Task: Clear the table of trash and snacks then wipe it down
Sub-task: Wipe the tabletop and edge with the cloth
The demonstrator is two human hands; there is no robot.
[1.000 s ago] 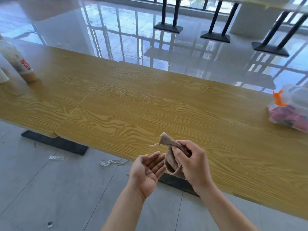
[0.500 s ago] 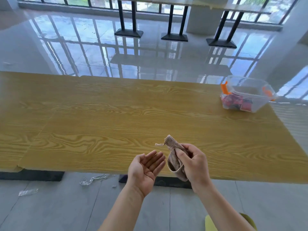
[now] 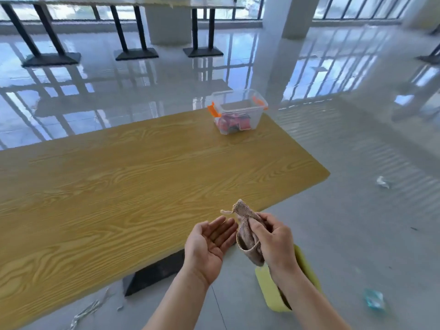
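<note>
Bench almost bare, cloth in hand, wiping not started.

The bench (image 3: 123,186) looked nearly clear: only a clear box (image 3: 238,113) with orange clips and red snack packs inside stood near its far end. The right hand (image 3: 273,241) had its grip closed on a bunched cloth (image 3: 245,232), held in the air just past the near edge of the bench, not touching the wood. The left hand (image 3: 209,241) lay open beside it, palm up, holding nothing. Bits of trash (image 3: 383,182) lay on the floor, and a yellow bin (image 3: 271,291) sat below the right arm. I would guess the clearing was mostly done, and the box and the whole wipe were left.
</note>
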